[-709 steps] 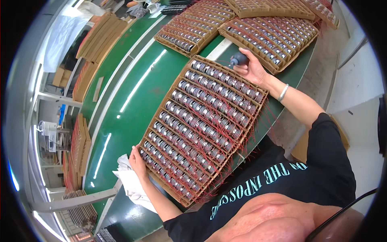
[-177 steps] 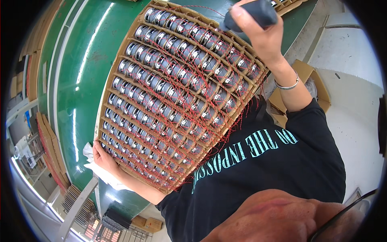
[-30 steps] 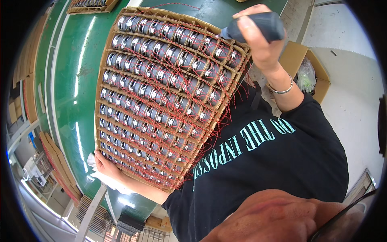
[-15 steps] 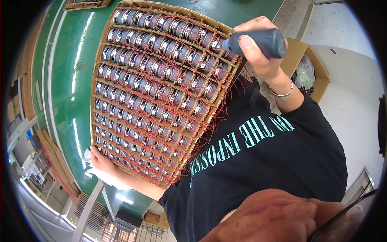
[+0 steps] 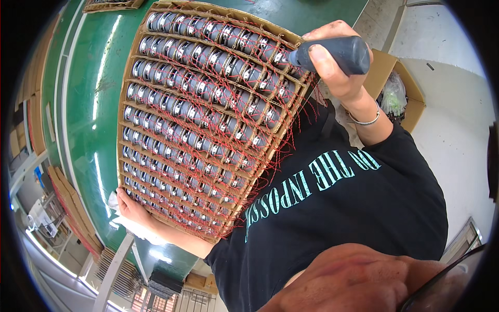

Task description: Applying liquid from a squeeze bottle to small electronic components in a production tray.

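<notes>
A cardboard tray [image 5: 120,112] with dividers carries several rows of small round speaker-like parts [image 5: 200,96], grey with silver rims, trailing twisted red and dark wires. At the tray's lower left corner, my left hand [image 5: 132,209] grips the edge; some of its fingers are hidden. My right hand [image 5: 338,70] is wrapped round a dark bottle-shaped tool [image 5: 343,54], above the tray's upper right corner. Its narrow bluish tip points left at the end part of the upper rows, and I cannot tell whether it touches.
The tray lies over a shiny green tabletop [image 5: 99,135]. White cloth or film [image 5: 143,231] lies under my left forearm. An open carton [image 5: 413,99] with a clear plastic bag stands beyond my right arm. Another tray [image 5: 112,5] shows at the far edge, flat cardboard [image 5: 73,208] at the left.
My right hand and the dark tool have shifted very slightly to the right. The tray and my left hand look the same.
</notes>
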Available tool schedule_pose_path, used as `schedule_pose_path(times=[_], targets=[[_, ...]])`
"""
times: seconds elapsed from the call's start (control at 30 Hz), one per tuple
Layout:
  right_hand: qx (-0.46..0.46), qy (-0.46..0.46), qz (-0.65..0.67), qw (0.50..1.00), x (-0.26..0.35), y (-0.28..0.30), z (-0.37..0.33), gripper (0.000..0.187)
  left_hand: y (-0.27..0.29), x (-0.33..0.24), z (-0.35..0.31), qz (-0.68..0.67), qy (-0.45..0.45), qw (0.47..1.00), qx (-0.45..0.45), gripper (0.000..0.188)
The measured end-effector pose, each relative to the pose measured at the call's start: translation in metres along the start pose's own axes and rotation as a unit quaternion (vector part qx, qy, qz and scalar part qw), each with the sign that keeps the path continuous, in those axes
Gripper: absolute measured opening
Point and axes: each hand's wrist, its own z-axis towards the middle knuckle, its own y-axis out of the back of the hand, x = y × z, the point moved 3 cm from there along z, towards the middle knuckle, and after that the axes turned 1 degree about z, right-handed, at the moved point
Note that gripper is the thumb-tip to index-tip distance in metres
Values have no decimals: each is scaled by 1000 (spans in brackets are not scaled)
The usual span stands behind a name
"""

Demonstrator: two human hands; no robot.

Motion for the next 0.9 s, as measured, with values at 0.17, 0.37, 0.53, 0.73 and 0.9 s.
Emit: schedule_pose_path(times=[0.17,0.37,0.53,0.73,0.9], targets=[[4,3,9,1000,0,-2,1,16,2,3,0,3,6,1000,-4,41],[17,-13,-7,1000,4,-4,3,17,0,-3,-4,-2,-4,1000,-7,40],[-31,-12,62,998,1,7,-4,19,-2,-1,0,-9,-12,1000,8,40],[-19,37,-23,999,5,3,3,18,1,2,-2,3,-25,1000,-14,41],[-26,40,-34,998,6,2,6,17,0,2,-4,9,-17,1000,-12,41]])
